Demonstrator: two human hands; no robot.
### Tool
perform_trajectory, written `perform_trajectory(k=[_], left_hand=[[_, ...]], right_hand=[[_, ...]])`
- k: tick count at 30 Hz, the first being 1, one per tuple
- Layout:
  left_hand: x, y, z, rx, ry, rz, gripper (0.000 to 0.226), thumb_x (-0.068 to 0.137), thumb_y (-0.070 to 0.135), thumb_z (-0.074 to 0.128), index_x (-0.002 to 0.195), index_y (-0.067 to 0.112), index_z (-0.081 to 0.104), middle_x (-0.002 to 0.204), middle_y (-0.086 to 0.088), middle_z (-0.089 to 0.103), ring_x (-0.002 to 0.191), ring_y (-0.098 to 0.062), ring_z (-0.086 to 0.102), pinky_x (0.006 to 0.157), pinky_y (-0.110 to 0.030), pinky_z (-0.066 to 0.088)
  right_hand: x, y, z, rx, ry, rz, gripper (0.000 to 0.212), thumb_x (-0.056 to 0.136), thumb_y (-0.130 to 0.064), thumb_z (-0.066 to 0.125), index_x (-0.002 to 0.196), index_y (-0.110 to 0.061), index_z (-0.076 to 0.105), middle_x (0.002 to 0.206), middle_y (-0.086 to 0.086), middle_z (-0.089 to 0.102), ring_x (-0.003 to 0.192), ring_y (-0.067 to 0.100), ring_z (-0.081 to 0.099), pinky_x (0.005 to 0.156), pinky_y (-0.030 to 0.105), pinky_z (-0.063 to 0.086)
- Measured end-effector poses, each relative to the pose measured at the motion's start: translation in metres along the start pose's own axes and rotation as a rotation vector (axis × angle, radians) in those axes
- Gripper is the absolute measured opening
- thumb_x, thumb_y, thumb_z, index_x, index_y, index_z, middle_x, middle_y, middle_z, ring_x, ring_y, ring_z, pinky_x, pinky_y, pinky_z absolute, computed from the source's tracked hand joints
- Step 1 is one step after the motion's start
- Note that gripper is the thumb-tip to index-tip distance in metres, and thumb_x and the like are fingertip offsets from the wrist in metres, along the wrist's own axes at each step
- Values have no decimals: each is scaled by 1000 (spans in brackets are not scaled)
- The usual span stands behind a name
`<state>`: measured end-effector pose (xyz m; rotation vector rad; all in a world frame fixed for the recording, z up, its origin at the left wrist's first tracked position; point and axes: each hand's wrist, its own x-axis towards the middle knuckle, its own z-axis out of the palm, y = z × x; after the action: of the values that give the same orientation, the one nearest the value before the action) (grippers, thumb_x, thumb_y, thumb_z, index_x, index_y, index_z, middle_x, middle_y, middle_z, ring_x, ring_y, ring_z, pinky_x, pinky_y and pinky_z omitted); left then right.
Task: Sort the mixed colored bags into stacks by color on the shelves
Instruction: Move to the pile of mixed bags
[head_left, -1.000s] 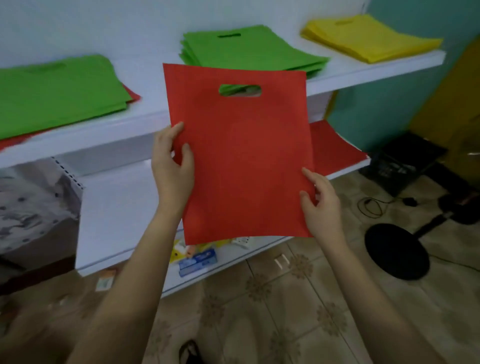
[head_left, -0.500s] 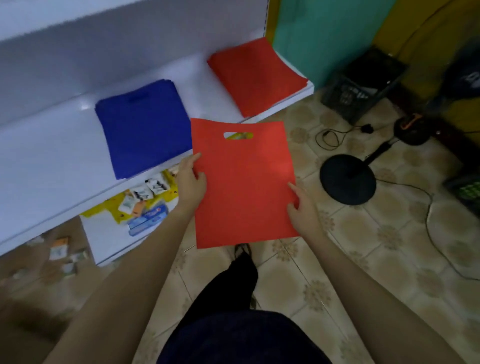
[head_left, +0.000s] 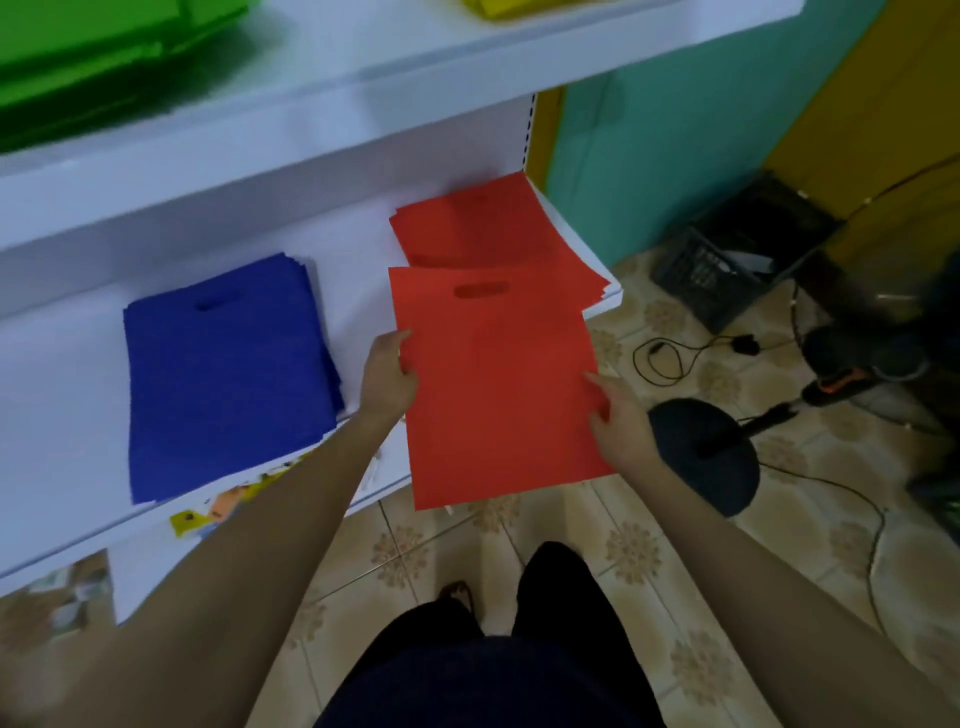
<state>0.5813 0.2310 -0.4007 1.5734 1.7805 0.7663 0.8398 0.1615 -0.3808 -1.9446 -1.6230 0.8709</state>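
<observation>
Red bag (head_left: 498, 384) past shelf (head_left: 358, 270) edge

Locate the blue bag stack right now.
Head view, left of centre: the blue bag stack lies on the white shelf below the green bags, left of the red stack and just left of the left hand.

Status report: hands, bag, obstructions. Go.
Left hand and right hand pinch red bag by its side edges. Bag top over red stack, lower shelf. Nothing blocking.
</observation>
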Motion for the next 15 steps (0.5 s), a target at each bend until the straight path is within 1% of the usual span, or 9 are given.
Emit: perform_trajectory(k=[2, 4, 5, 7, 9, 11, 12, 14, 15], left_hand=[[31, 11, 6, 8, 39, -34, 44, 86, -9, 42, 129, -2, 46, 131, -21, 45, 118, -32, 48, 99, -32, 40], [64, 21, 14, 4, 84, -98, 40, 88, -6, 44, 128, -2, 48, 131, -20, 46, 114, -34, 52, 94, -36, 43], [81, 25, 19, 10, 109, -123, 38, 89, -4, 45, 127, -1, 48, 132, -20, 46, 114, -34, 53, 94, -37, 45], [114, 27, 29, 31, 153, -157, 38, 89, -2, 46, 126, 0, 50, 132, -19, 46, 114, -34, 53, 96, -40, 46], [147, 23, 42, 58, 167, -181, 41, 88, -4, 45, 128, 1, 49, 134, -19, 46, 117, -34, 52, 99, -41, 45], [177, 16, 55, 76, 189, -221, 42, 87, -2, 46, 129, 2, 51, 134, -18, 48, 116, -33, 54, 101, -39, 44], [189, 14, 62, 87, 207, -237, 41, 87, 0, 47, 127, 3, 53, 133, -17, 50, 115, -33, 55, 101, -37, 44], [206, 9, 76, 119, 227, -249, 41, 86, 1, 48, 127, 4, 54, 132, -17, 52, 118, -32, 53, 103, -31, 40], [212, 8, 82, 138, 224, -254, 44, 85, -1, 49, 129, 3, 52, 134, -18, 49, 123, -32, 49, 104, -29, 34]], right_hand=[[44, -1, -13, -23, -17, -33, 47, 89, 8, 43, 135, -2, 42, 131, 16, 47, 121, 27, 46, 86, 8, 26], [90, -1, -24, -63, -50, -100, 48, 87, 10, 43, 134, 1, 41, 131, 18, 48, 122, 30, 46, 83, 6, 25], [114, -1, -28, -81, -69, -133, 48, 86, 10, 44, 134, 2, 41, 133, 20, 47, 123, 31, 44, 85, 7, 25], [161, 0, -33, -119, -105, -180, 50, 85, 10, 46, 134, 1, 42, 135, 20, 46, 126, 31, 43, 93, 12, 25], [206, 2, -33, -157, -143, -248, 51, 83, 10, 48, 133, 1, 43, 133, 21, 47, 125, 32, 43, 102, 23, 27], [245, 8, -30, -183, -176, -301, 51, 81, 9, 49, 132, 1, 44, 131, 23, 48, 124, 35, 44, 106, 34, 29], [261, 11, -28, -205, -182, -316, 51, 82, 8, 50, 132, 1, 44, 132, 23, 48, 123, 36, 45, 106, 37, 30], [287, 18, -25, -260, -196, -342, 51, 84, 4, 49, 135, -2, 43, 134, 21, 47, 123, 34, 44, 106, 35, 28], [296, 22, -23, -301, -217, -358, 51, 86, 1, 49, 136, -4, 41, 136, 19, 46, 125, 32, 43, 106, 34, 26]])
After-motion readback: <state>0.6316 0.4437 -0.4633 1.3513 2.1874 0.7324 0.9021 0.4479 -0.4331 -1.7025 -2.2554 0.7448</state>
